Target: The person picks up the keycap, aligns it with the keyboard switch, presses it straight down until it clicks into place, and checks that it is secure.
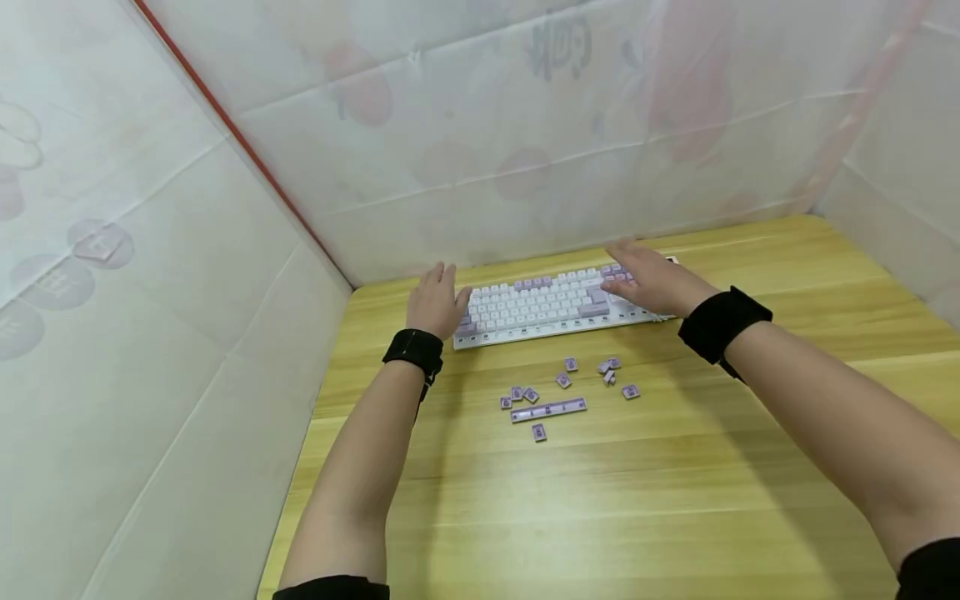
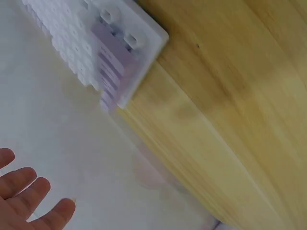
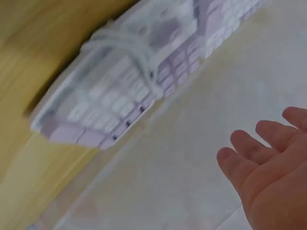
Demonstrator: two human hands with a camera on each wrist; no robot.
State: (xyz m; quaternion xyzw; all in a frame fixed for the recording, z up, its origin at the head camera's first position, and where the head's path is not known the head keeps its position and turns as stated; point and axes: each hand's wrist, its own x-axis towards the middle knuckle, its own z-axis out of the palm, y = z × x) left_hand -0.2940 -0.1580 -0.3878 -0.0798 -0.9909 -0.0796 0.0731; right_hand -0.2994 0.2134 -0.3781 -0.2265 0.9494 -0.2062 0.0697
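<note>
Crosswise lies the keyboard [image 1: 551,304], left hand [image 1: 435,302] and right hand [image 1: 651,279] flat, fingers apart.

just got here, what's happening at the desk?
A person has both hands at a white and lilac keyboard at the back of a wooden table. The left hand is at its left end and the right hand over its right end, both with fingers straight, holding nothing. Loose purple keycaps and a long spacebar cap lie in front of it.
</note>
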